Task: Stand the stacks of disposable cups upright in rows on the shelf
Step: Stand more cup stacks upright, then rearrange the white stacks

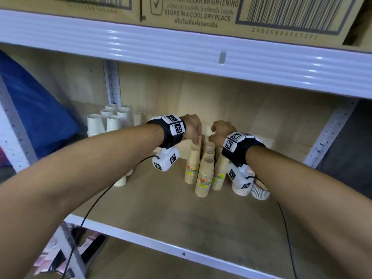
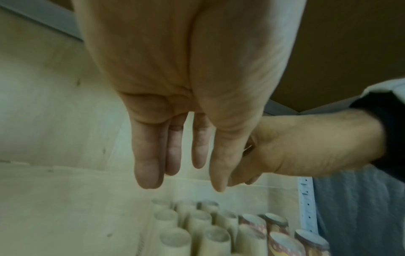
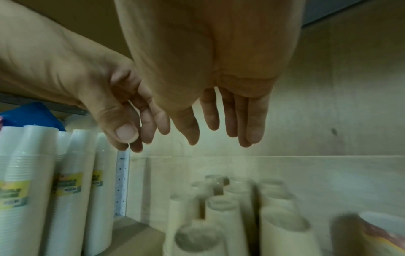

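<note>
On the plywood-floored white metal shelf (image 1: 153,200), tan paper cup stacks (image 1: 205,174) stand upright in rows at mid-depth, white cup stacks (image 1: 109,121) left of them. Above the tan stacks, left hand (image 1: 192,127) and right hand (image 1: 220,129) hang with fingers relaxed, holding nothing. Printed cardboard cartons (image 1: 191,11) sit on the tier above.

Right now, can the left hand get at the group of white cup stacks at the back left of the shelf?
Probably yes. The left hand hangs open over the brown cup stacks, and the white cup stacks stand to its left with nothing visible between them.
</note>
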### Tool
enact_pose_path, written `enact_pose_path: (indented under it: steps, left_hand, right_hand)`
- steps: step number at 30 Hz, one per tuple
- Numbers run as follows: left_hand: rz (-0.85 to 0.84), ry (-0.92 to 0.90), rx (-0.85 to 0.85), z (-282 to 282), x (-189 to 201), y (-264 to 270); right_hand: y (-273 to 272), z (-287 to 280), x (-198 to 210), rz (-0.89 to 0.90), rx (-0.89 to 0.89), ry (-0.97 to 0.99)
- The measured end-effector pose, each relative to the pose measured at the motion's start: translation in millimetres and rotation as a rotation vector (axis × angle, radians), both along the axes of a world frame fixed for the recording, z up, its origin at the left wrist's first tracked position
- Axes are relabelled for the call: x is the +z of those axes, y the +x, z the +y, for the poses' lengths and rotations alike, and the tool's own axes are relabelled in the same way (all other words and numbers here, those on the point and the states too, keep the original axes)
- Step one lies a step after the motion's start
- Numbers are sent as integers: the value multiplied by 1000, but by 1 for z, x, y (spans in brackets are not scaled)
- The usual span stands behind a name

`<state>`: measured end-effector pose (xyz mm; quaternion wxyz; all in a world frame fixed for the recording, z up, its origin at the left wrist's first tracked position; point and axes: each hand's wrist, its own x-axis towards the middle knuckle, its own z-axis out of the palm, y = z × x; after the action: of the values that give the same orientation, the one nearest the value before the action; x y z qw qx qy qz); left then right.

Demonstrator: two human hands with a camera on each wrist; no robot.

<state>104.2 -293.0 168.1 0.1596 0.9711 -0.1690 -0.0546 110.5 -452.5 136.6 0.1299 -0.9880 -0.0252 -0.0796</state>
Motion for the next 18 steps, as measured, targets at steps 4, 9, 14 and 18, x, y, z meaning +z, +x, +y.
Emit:
enact_pose_path:
  steps: [4, 9, 14, 18]
  left_hand:
    - [-83, 0, 77, 36, 30, -5]
    - [-214, 31, 172, 92, 59, -15]
    - [-257, 22, 275, 150, 72, -24]
    - [-255, 34, 325, 189, 73, -32]
  right_hand:
    - [-1, 33, 15, -38, 75, 2]
    - [-5, 87, 31, -76, 141, 0]
    - [-10, 142, 39, -101, 248, 12]
    - [-14, 184, 40, -101, 340, 15]
